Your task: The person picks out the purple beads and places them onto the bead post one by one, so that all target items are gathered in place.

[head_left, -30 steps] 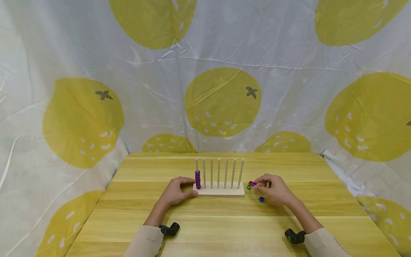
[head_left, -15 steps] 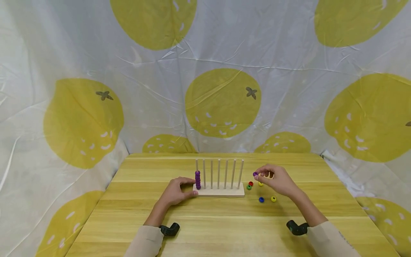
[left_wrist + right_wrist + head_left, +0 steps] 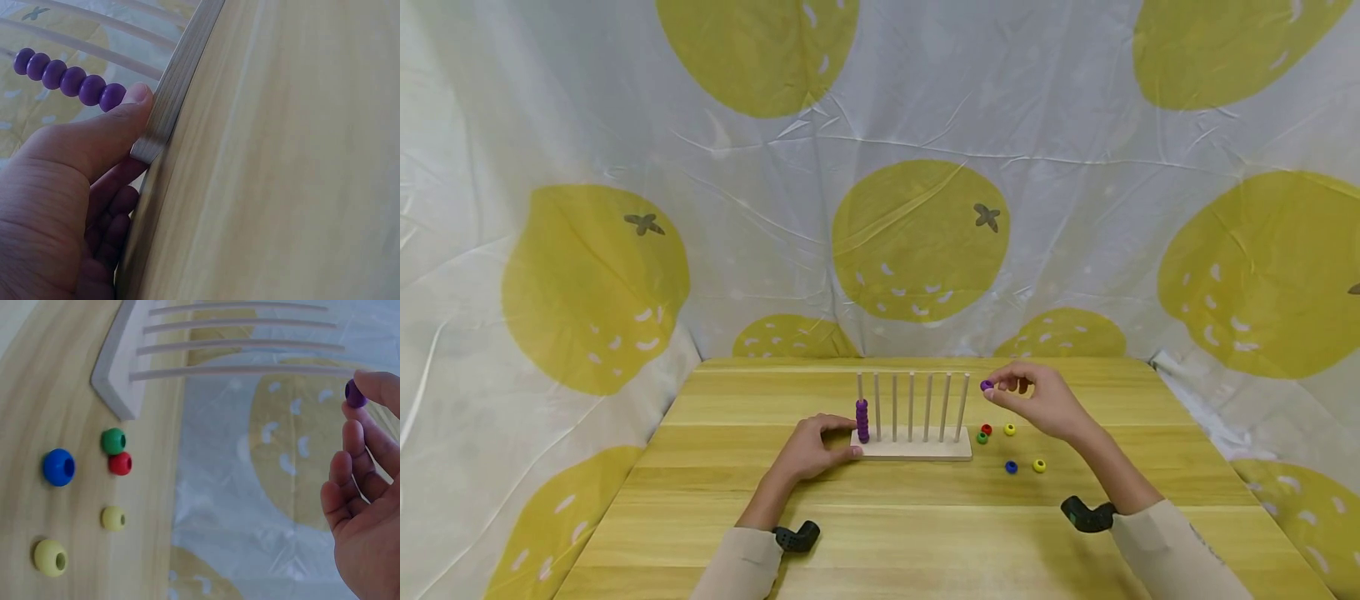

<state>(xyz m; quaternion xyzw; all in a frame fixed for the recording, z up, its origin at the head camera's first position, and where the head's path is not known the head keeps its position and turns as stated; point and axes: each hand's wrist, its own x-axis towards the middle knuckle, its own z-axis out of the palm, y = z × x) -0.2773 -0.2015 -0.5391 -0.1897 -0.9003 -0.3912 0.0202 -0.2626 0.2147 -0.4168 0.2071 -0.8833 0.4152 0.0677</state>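
A pale wooden base (image 3: 917, 448) with several upright pegs stands mid-table. Purple beads (image 3: 862, 421) are stacked on its leftmost peg, and the other pegs carry none. My left hand (image 3: 808, 450) grips the base's left end; the left wrist view has the thumb (image 3: 128, 115) on top near the lowest bead and fingers at the end and below. Between thumb and forefinger, my right hand (image 3: 1041, 402) pinches a purple bead (image 3: 987, 386), raised to about peg-top height, right of the rightmost peg. In the right wrist view that bead (image 3: 355, 394) shows its hole, close to a peg's tip.
Right of the base, a red bead (image 3: 987, 429) and a green bead (image 3: 982, 437) lie close together. A blue bead (image 3: 1011, 467) and two yellow beads, one far (image 3: 1010, 429) and one near (image 3: 1039, 466), lie around them. A lemon-print cloth (image 3: 760, 233) hangs behind the table.
My right hand has lifted the purple bead from among the loose beads and brought it up and slightly left, uncovering the yellow beads. My left hand stays on the base.
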